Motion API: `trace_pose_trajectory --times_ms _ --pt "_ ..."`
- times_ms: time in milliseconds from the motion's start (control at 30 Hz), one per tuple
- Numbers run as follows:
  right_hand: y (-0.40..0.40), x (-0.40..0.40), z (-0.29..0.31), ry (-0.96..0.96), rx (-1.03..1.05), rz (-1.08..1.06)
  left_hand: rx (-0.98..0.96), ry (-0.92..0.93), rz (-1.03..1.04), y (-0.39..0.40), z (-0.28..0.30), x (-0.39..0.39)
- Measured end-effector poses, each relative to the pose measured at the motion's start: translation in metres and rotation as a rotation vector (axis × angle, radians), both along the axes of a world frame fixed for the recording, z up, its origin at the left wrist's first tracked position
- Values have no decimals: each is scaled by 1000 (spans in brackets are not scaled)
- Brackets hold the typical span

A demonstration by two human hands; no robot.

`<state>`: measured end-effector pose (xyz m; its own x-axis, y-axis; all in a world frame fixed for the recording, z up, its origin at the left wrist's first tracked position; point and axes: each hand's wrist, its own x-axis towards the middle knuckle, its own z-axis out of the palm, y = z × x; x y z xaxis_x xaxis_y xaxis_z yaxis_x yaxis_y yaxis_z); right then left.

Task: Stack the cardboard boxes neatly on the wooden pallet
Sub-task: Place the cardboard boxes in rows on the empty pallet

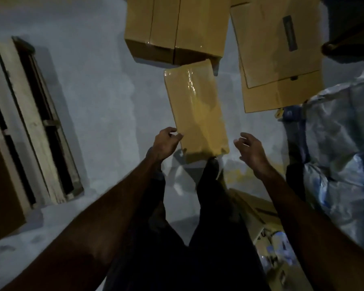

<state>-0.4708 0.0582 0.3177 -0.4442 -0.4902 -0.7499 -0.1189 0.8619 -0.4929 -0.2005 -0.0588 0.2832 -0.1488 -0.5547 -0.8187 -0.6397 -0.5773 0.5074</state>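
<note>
Left grip [166,141] pinches the near-left corner of the narrow tan taped cardboard box [195,108], whose long axis runs straight away; right grip [250,150] hangs released beside it, wooden slatted pallet [36,122] well left.

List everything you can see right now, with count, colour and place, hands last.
Narrow taped box: one, tan, on the floor straight ahead between the hands.
Large boxes: two, tan; one at top centre, one with a dark label at top right, lying on another piece of cardboard.
Wooden pallet: one, pale wood, at the left.
Box on the pallet: one, brown, at the left edge.
Plastic sacks: whitish-blue heap at the right; count unclear.
Cardboard scraps: tan, lower right, partly hidden.
Floor: grey.
Legs: dark trousers, bottom centre.
Left hand: fingers touching the narrow box's near left corner.
Right hand: open, beside the box, not touching.
</note>
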Motion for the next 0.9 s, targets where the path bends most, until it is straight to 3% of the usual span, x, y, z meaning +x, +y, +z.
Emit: trace_pose_trajectory --times_ms 133,267,467,600,700,833,900 --pt "-17 -44 -79 -101 46 133 18 -86 128 18 -76 -20" --pt "-24 -78 -178 -7 91 337 91 -129 297 46 -158 -39" --pt "-15 -104 -329 24 148 384 233 -150 385 88 -294 -57" --pt "3 -107 -404 -22 220 318 220 -109 487 100 -361 -63" --pt "12 -93 -409 -134 151 154 184 -16 539 105 -365 -69" --pt "10 -73 -350 -175 120 112 226 72 618 99 -306 -69" --pt "9 -69 -305 -161 69 146 142 16 527 94 -264 -67"
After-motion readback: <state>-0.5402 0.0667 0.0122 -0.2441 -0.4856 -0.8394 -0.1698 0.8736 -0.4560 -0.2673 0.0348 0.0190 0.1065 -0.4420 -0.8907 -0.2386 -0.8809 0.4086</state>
